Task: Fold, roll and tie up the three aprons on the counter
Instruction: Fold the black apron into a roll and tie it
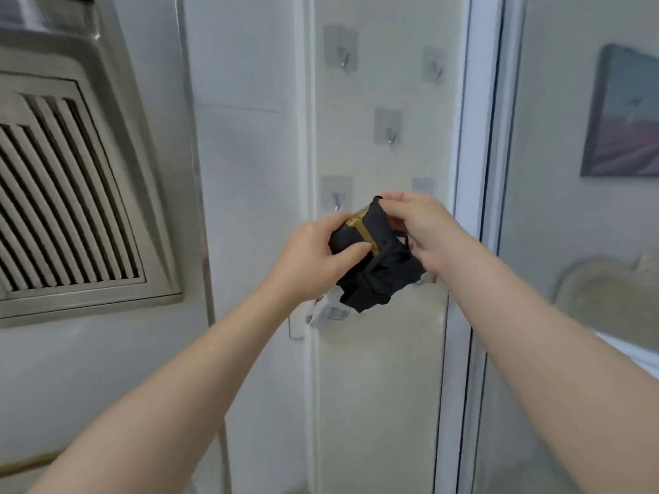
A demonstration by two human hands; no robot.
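Both arms reach forward, left hand [313, 258] and right hand [420, 229] curled, gripping together.

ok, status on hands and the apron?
Left hand and right hand both grip rolled dark apron, held up before wall hooks. Nothing in the way.

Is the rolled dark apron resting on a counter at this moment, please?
No, both the left hand and right hand hold the apron bundle up in the air.

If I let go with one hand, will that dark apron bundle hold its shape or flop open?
The bundle looks soft: its folds sag below the left hand. A loose end droops at the bottom, so it may partly unroll. Probably light, since the right hand pinches it with fingertips.
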